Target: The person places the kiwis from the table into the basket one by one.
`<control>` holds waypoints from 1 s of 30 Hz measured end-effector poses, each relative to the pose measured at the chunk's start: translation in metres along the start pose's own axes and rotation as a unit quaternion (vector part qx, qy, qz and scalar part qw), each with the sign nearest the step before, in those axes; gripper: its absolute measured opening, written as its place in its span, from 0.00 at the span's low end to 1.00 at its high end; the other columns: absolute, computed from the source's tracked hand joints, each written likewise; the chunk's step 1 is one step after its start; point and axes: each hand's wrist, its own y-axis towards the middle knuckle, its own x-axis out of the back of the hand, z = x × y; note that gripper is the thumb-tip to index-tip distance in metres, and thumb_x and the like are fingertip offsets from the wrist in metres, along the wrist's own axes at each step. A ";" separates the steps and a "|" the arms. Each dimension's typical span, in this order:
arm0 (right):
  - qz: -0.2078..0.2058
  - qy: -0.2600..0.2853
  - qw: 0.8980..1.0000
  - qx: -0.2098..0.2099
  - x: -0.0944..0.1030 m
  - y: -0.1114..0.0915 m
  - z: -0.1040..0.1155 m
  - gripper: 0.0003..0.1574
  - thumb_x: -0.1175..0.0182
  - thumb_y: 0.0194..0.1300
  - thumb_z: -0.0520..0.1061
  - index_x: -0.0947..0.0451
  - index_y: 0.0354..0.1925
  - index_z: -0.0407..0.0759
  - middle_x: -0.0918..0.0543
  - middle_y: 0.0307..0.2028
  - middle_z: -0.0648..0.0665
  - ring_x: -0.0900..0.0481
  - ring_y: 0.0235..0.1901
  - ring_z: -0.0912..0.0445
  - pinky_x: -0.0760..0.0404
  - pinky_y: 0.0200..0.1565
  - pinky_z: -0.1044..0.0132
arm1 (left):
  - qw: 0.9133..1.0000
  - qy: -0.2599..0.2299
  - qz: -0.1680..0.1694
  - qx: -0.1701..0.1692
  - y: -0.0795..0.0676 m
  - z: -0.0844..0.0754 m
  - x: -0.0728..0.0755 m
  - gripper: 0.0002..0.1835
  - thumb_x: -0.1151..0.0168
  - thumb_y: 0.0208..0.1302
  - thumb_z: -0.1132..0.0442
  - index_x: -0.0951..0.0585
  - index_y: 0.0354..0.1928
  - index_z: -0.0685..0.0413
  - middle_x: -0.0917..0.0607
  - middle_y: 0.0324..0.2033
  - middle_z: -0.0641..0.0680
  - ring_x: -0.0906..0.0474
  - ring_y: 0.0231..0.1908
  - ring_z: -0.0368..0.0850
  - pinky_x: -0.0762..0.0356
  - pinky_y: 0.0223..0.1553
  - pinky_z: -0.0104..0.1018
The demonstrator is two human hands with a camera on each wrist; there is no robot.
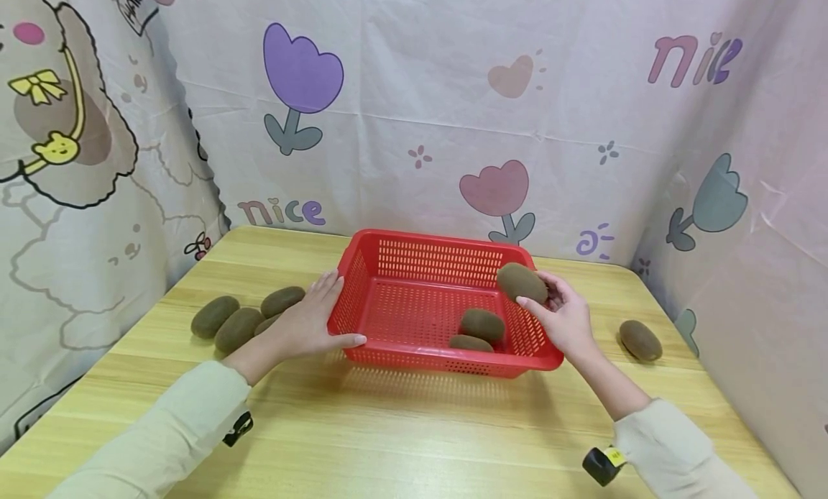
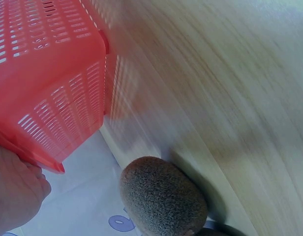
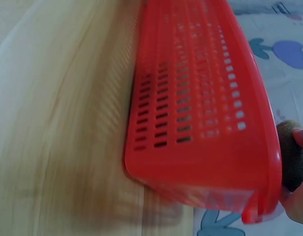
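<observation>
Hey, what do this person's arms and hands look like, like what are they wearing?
The left sleeve and right sleeve are long, plain and pale cream, ending near the wrists. A small black device shows beneath the left cuff; a chunkier black unit with a yellow label sits by the right. No gloves or rings show on the left hand or right hand.

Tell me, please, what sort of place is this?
Probably an indoor corner arranged for recording: a wood-grain table has printed cloth hanging behind and at both sides, and a small black device sits at the right wrist.
</observation>
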 end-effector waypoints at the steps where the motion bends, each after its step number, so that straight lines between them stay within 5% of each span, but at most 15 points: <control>1: 0.008 -0.002 1.000 0.004 -0.002 -0.001 0.001 0.34 0.35 0.57 0.40 0.33 0.60 0.34 0.25 0.55 0.33 0.27 0.44 0.70 0.30 0.45 0.90 | 1.000 -0.001 0.000 0.001 0.000 0.000 0.000 0.62 0.43 0.47 0.27 0.53 0.71 0.64 0.53 0.72 0.62 0.58 0.71 0.62 0.46 0.65 0.63; 7: 0.049 -0.008 0.998 0.025 -0.017 -0.004 0.005 0.33 0.35 0.56 0.39 0.32 0.59 0.35 0.24 0.52 0.34 0.24 0.49 0.50 0.24 0.51 0.75 | 1.000 -0.001 0.000 0.001 0.000 0.000 0.000 0.61 0.43 0.46 0.28 0.53 0.71 0.64 0.52 0.72 0.62 0.58 0.71 0.62 0.45 0.64 0.64; 13: 0.085 0.003 0.995 0.051 -0.032 -0.005 0.009 0.31 0.34 0.54 0.38 0.30 0.57 0.35 0.22 0.48 0.35 0.23 0.45 0.49 0.22 0.53 0.59 | 1.000 -0.002 0.000 0.000 0.001 0.000 0.000 0.61 0.43 0.47 0.27 0.53 0.71 0.64 0.52 0.72 0.62 0.58 0.71 0.62 0.45 0.64 0.63; 30: 0.188 0.017 0.980 0.062 -0.068 0.003 0.019 0.29 0.33 0.53 0.37 0.28 0.54 0.35 0.21 0.47 0.35 0.20 0.41 0.50 0.18 0.45 0.65 | 1.000 -0.008 0.001 0.003 0.000 0.000 0.000 0.62 0.42 0.45 0.27 0.53 0.71 0.62 0.52 0.72 0.62 0.58 0.71 0.61 0.45 0.64 0.64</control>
